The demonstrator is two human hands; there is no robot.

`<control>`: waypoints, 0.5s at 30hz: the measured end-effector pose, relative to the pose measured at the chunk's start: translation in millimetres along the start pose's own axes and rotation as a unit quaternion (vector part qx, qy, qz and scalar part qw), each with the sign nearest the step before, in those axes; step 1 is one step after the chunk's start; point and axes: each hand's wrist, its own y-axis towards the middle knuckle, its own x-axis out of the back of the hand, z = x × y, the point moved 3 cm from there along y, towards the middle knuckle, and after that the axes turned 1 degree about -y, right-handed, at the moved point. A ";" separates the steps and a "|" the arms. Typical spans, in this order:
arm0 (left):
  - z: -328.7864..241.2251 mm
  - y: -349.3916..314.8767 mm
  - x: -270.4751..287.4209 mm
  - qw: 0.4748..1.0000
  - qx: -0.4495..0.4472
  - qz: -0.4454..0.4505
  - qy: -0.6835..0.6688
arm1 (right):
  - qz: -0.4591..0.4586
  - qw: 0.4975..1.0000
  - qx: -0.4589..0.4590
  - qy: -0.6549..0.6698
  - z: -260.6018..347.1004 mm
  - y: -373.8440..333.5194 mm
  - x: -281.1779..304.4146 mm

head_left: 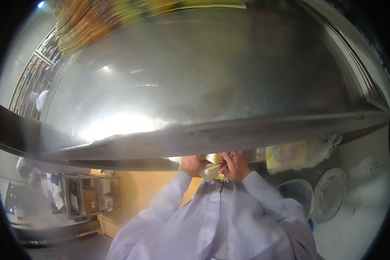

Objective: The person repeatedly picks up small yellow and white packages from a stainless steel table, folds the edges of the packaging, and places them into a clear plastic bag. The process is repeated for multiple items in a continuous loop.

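The head view shows one broad, shiny grey metal table (229, 73) and, at its far side, one pile of glossy yellow-and-orange plastic packets (95, 21), too overlapped to count. Near the front edge, left hand (193, 165) and right hand (235, 167), fingers curled, grip crumpled, glossy pale-yellow plastic (210, 170) between them.

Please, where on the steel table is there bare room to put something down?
Bare room: the broad middle and right of the steel table, between the stacked glossy packets at the far left and the near edge. Crowded: the far left under those packets, and by the near edge, where the left hand and right hand hold yellowish packaging.
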 end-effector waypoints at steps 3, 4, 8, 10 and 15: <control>5.8 -3.5 -5.8 1.000 0.022 0.007 -0.002 | -0.033 0.999 0.011 0.031 -7.4 -1.3 2.0; 8.1 -4.3 -7.7 0.999 0.038 0.014 -0.008 | -0.018 0.999 -0.030 0.010 -13.2 -0.2 -0.3; 4.7 -1.3 -4.2 1.000 0.010 -0.009 -0.003 | 0.001 0.996 -0.069 -0.065 -11.0 3.2 -3.0; 4.4 -1.6 -3.1 1.000 -0.001 -0.022 -0.011 | -0.032 0.999 0.016 -0.040 9.9 4.6 2.5; 5.6 -0.6 -3.7 1.000 0.014 -0.006 -0.016 | -0.032 0.994 -0.109 -0.001 -10.4 7.6 10.2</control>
